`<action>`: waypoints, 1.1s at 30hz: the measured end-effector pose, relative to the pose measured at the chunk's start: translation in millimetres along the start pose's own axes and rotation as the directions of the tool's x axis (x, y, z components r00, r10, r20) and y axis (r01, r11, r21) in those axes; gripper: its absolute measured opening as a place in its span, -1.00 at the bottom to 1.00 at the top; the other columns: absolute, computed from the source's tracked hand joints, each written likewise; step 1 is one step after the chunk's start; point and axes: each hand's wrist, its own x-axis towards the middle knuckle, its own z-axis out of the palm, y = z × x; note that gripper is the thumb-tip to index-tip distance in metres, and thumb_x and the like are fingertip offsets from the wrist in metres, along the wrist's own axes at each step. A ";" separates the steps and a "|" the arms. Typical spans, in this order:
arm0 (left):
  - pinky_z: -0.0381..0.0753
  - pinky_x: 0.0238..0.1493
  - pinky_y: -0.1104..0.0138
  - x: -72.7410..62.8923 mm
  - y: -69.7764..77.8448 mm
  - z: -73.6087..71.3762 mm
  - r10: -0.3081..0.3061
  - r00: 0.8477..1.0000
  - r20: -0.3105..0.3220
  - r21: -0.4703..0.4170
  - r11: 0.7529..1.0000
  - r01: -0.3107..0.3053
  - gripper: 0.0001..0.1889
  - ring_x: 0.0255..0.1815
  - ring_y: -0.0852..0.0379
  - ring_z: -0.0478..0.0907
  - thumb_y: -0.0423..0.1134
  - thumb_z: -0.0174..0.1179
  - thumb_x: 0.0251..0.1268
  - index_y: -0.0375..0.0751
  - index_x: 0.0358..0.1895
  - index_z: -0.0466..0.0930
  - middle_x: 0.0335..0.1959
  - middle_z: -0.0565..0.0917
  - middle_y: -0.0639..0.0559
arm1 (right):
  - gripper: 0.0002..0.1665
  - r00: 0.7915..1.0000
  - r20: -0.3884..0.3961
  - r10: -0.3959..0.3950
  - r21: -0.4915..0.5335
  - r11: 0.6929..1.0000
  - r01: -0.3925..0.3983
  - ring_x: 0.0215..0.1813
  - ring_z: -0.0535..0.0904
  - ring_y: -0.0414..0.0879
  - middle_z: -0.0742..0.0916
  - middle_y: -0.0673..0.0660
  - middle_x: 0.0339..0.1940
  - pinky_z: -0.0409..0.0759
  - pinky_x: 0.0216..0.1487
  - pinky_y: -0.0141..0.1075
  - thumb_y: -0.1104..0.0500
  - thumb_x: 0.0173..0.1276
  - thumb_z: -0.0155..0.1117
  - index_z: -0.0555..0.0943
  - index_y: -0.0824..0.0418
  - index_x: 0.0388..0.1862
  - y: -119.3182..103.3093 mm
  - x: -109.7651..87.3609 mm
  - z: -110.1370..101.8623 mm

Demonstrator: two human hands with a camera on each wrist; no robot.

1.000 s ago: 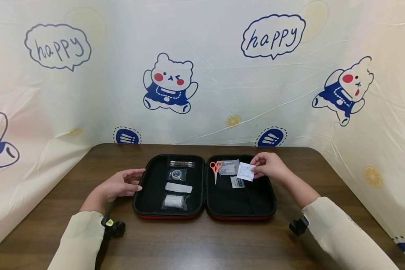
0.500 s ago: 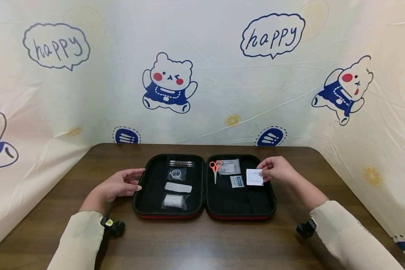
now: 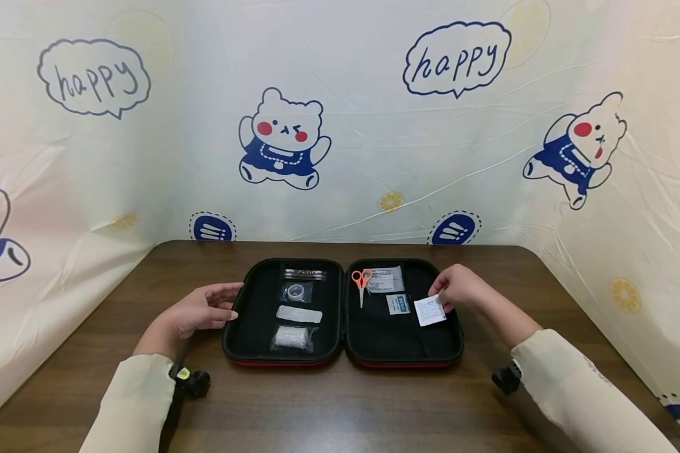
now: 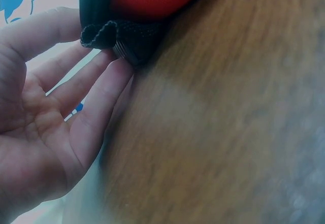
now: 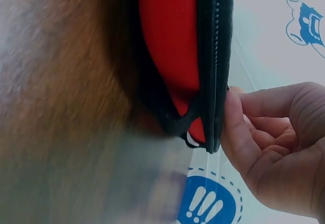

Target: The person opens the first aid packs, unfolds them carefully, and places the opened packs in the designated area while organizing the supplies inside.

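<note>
An open black zip case (image 3: 374, 336) with a red outside lies flat, its two halves side by side. My right hand (image 3: 464, 286) pinches a small white printed square sachet (image 3: 429, 312) over the right half, by its upper right corner. In the right wrist view the case wall hides that sachet. Left of it lie a blue-and-white packet (image 3: 398, 304), a clear printed packet (image 3: 386, 280) and orange-handled scissors (image 3: 362, 284). At the case's left edge, my left hand (image 3: 201, 308) holds the rim between thumb and fingers; the left wrist view shows fingertips against its black fabric.
The left half holds a wrapped bandage roll (image 3: 293, 338), a white strip (image 3: 299, 314), a bagged round roll (image 3: 296, 292) and a slim clear packet (image 3: 305, 275). Brown wooden table (image 3: 317, 409) surrounds the case; a printed curtain (image 3: 351, 126) hangs behind it.
My right hand has carried the white sachet right and nearer to me, uncovering the blue-and-white packet and tilting the sachet slightly. My left hand stays put.
</note>
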 end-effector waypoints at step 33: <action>0.61 0.05 0.15 -1.1 1.8 0.4 -0.015 1.000 -0.002 -0.023 1.000 0.015 -0.17 0.33 -0.29 0.22 -0.31 0.34 0.22 -0.23 0.51 0.10 0.47 0.12 -0.39 | -0.75 0.985 0.153 -0.081 0.252 0.967 0.040 -0.46 0.61 -0.15 0.69 0.14 -0.49 0.71 -0.34 -0.21 0.64 0.09 0.24 0.54 0.56 -0.21 -0.5 14.4 31.5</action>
